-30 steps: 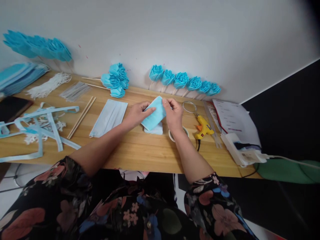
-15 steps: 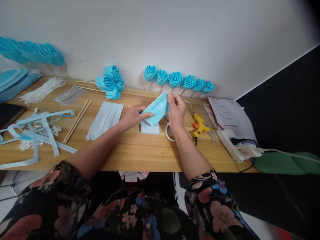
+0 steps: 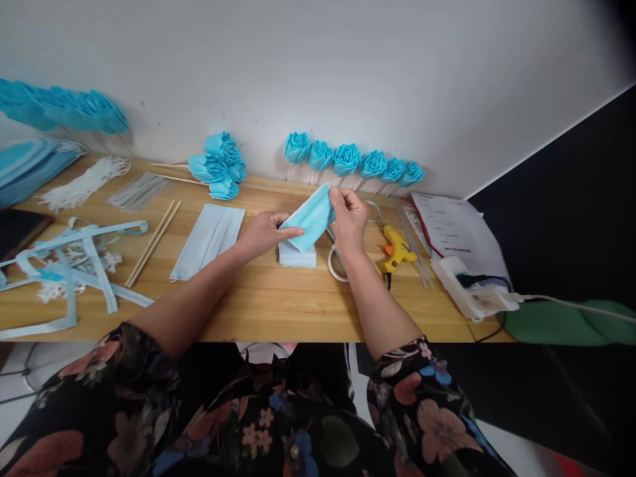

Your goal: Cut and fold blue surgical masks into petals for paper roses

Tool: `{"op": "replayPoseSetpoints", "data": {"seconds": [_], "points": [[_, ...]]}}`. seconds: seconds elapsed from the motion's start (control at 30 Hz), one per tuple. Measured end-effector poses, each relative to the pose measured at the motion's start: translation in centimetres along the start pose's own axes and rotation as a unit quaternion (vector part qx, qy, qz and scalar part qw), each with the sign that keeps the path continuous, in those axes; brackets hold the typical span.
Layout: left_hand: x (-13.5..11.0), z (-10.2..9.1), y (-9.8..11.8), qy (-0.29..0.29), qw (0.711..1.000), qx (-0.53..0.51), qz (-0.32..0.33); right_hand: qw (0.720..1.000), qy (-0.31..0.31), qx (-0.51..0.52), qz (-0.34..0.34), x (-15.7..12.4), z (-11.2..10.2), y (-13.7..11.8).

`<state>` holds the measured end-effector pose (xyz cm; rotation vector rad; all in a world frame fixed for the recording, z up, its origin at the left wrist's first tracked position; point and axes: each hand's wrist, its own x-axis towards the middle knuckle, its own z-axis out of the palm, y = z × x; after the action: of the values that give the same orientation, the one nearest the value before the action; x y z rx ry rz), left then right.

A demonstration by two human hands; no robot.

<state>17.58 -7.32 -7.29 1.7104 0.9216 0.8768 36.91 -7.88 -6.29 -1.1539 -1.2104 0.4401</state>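
While the left hand pinches the blue sheet at its left end, right hand pinches the far-right corner between thumb and fingers, presumably for tautness, over pale folded stack on table.

Nearer the wearer than the grip, a black floral blouse covers the torso, printed with small pink blossoms, a blue flower and a dark green leaf. Behind the grip on either side, its left sleeve and right sleeve, bearing larger reddish blooms, end near the elbows; left hand and right hand are bare.
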Motion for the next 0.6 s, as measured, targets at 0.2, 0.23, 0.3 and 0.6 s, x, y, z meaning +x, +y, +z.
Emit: {"op": "replayPoseSetpoints", "data": {"seconds": [0.2, 0.23, 0.3, 0.6], "points": [[0.1, 0.1, -0.2, 0.004, 0.997, 0.073, 0.014, 1.000, -0.003, -0.014, -0.024, -0.1, -0.1, -0.2], [0.1, 0.1, -0.1, 0.012, 0.996, 0.082, 0.027, 0.999, -0.001, -0.019, -0.030, -0.2, -0.1, -0.5], [0.0, 0.1, 0.5, 0.047, 0.993, 0.085, 0.067, 0.998, 0.000, -0.033, -0.045, -0.4, -0.1, -1.1], [-0.5, 0.0, 2.2, 0.149, 0.965, 0.105, 0.186, 0.978, -0.086, -0.089, -0.169, -2.0, 0.4, -3.3]]}}
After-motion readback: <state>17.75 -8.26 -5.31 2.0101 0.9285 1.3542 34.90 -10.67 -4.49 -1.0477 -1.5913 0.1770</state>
